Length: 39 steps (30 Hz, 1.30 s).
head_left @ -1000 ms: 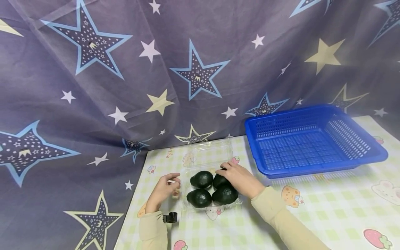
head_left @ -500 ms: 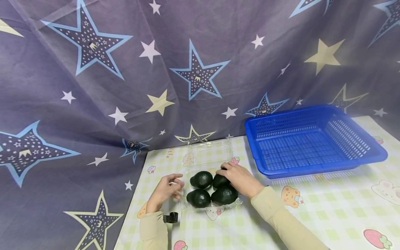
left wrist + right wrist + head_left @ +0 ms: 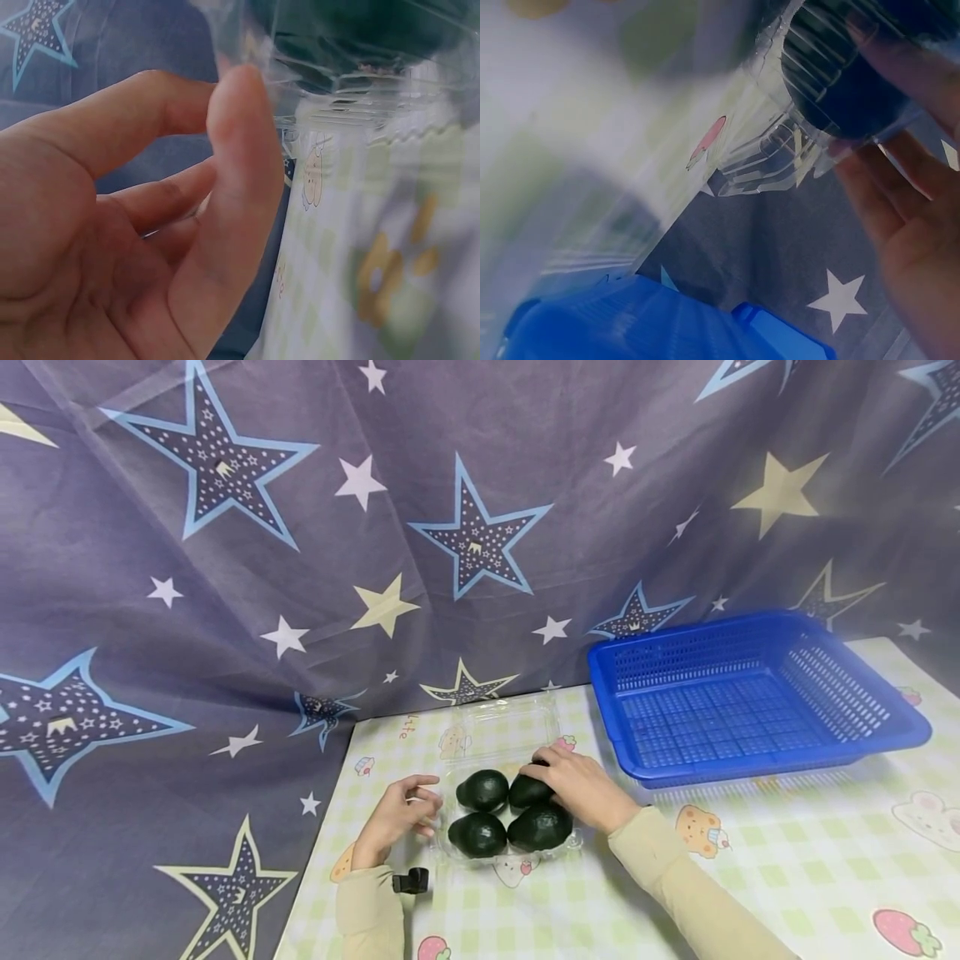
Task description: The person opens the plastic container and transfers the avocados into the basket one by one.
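Several dark green avocados (image 3: 480, 835) lie in two rows in a clear plastic clamshell box (image 3: 566, 846), its lid (image 3: 510, 727) folded back away from me. My right hand (image 3: 581, 787) reaches over the box's right side and holds the far-right avocado (image 3: 527, 791), partly covering it. In the right wrist view, the thumb lies over a dark avocado (image 3: 832, 82) with the other fingers at the box wall. My left hand (image 3: 399, 818) is at the box's left side, fingers loosely bent, thumb apart from the index finger. In the left wrist view its thumb tip overlaps the box edge.
A blue perforated basket (image 3: 750, 768) stands at the back right. The table wears a green checked cloth (image 3: 780, 893) with cartoon prints. Behind it hangs a purple-grey star-patterned curtain (image 3: 495, 635). A black clip-like piece (image 3: 410, 881) sits beside the left cuff.
My left hand has shifted slightly right, up to the box's side. The right hand has barely moved, edging slightly right on the same avocado. Box and basket stay put.
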Motion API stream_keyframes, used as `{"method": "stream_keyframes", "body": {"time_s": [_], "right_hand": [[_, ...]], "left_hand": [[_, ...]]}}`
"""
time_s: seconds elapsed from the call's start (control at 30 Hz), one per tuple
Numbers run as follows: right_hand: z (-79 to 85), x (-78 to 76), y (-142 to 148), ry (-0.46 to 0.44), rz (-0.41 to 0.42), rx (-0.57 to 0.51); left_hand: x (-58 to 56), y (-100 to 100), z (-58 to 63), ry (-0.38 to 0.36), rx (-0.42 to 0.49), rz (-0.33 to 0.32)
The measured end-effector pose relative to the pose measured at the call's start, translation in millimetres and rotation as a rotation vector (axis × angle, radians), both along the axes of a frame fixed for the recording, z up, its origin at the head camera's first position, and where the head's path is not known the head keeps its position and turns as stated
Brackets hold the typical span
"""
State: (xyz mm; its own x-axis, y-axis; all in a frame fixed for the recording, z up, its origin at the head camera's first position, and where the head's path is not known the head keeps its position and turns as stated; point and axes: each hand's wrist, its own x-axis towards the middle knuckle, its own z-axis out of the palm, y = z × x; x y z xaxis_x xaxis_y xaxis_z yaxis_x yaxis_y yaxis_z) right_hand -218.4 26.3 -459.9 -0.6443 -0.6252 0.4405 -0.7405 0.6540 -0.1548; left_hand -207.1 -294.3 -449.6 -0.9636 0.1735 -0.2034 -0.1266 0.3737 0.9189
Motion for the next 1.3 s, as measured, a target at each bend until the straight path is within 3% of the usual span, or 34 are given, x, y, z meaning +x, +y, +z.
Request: {"method": "stream_keyframes", "body": {"time_s": [0.27,0.6,0.8,1.3], "right_hand": [[8.5,2.8,4.5,-0.043,-0.013,-0.043],[27.8,9.9,17.1,-0.007,-0.023,-0.081],[41.8,11.6,32.3,0.019,-0.045,-0.163],[57.5,15.1,76.9,-0.036,-0.183,-0.199]], "left_hand": [[-1.5,-3.9,-6.7,-0.007,0.032,-0.001],[-3.5,-9.8,-13.2,-0.036,0.077,-0.027],[-5.1,-10.9,-14.5,-0.037,0.097,-0.01],[-6.0,-10.8,-14.6,-0.047,0.093,-0.026]]}}
